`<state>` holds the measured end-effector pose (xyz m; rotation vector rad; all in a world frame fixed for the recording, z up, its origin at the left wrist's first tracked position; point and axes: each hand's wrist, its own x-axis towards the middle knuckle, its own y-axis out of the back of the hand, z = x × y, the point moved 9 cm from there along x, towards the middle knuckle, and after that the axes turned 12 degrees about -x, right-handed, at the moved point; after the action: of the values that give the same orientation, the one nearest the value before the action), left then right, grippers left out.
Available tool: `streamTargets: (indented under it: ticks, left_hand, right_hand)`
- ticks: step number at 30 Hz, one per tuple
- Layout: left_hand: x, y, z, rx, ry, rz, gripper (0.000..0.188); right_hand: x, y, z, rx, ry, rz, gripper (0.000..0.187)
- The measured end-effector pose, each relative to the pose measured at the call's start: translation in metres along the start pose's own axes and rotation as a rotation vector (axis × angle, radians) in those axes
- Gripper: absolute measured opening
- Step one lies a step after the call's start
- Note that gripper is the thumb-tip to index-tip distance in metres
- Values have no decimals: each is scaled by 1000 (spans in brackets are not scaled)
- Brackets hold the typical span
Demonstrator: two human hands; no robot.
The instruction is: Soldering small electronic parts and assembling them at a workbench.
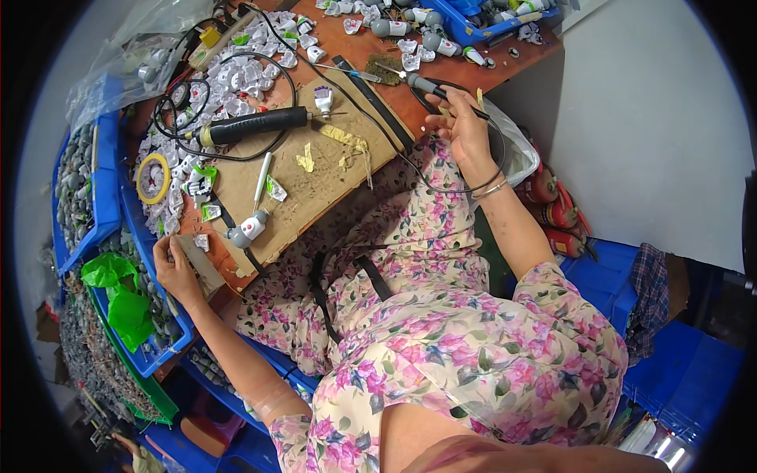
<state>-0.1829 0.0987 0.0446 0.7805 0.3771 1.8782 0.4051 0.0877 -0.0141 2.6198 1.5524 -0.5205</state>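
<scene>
My right hand (467, 130) holds a soldering iron (426, 83) with a grey and black handle and a trailing black cable. Its thin metal tip reaches over a brown sponge-like pad (384, 68). My left hand (178, 272) rests at the table's near left corner, against a pale board (200, 264), fingers slightly bent and apart; nothing shows in them. Near it lies a white and grey toy figure part (247, 229) with a white stick (262, 180) standing by it. Across the brown work board (288, 185) lies a black electric screwdriver (256, 124).
White toy shell pieces (236, 77) are heaped behind the board, with a yellow tape roll (154, 178) at their left. Blue bins (106, 185) of grey parts line the left side. Another blue tray (493, 30) stands at the back. Fire extinguishers (556, 213) stand at right.
</scene>
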Motion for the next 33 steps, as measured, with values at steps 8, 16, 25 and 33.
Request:
streamTargets:
  ticks: [8, 16, 25, 33]
  left_hand:
    - [-2, 4, 2, 43, -28, 21, 20]
    - [-3, 4, 11, 50, -49, 45, 18]
    - [-2, 2, 9, 86, -42, 26, 20]
    - [-2, 3, 5, 88, -7, 24, 19]
  right_hand:
    - [-19, 1, -1, 143, 77, -123, 27]
    - [-43, -34, -18, 122, 167, -323, 25]
    - [-51, -59, -86, -996, 1101, -99, 23]
    - [-71, -61, -83, -1374, 1184, -175, 25]
